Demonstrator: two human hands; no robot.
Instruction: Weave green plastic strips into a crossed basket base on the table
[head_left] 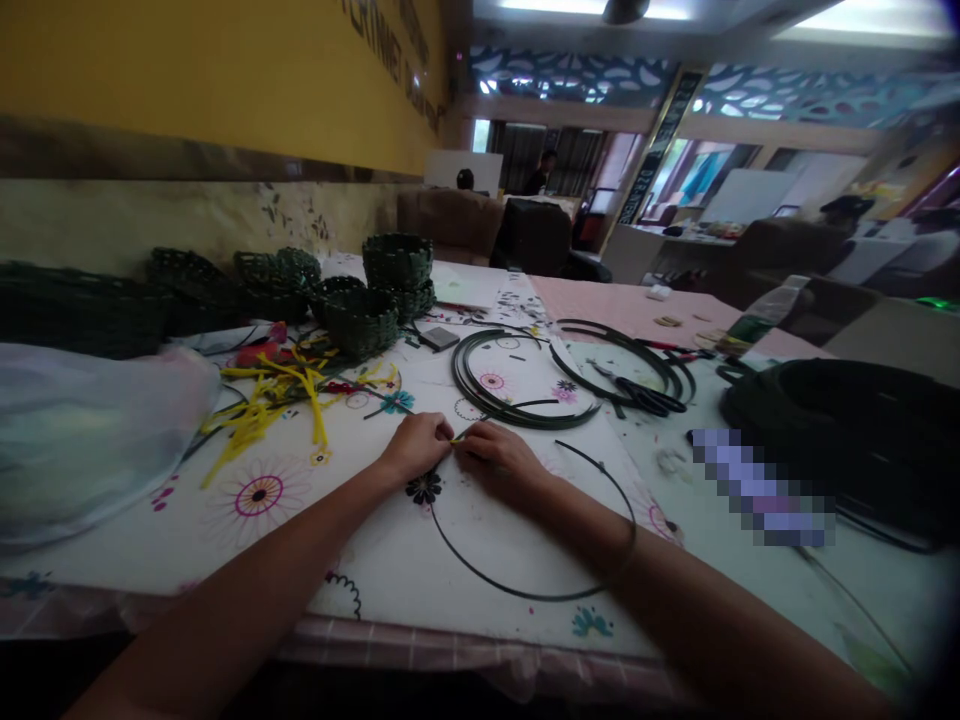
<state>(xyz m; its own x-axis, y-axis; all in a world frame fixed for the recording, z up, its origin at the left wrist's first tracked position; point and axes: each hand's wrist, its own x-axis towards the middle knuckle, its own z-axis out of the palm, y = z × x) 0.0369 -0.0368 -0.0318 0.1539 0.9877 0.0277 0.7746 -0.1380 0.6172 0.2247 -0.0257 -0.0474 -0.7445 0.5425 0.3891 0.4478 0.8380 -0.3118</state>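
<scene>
My left hand (418,446) and my right hand (501,456) meet over the middle of the table, both with fingers pinched. Between the fingertips shows a narrow dark green strip with a small yellow piece (454,441) on it; the fingers partly hide it. A straight length of dark strip (399,402) runs away to the upper left of my left hand. Below the hands a thin dark strip (517,596) curves in a large open loop around and across my right forearm. Just past my right hand lies a coil of dark green strips (469,385).
Yellow strips (259,415) lie to the left, near dark green woven baskets (360,318) and a whitish plastic bag (97,445). On the right are scissors (649,395), more curved strips (637,335), a bottle (765,318) and a large dark coil (840,430). People sit farther back.
</scene>
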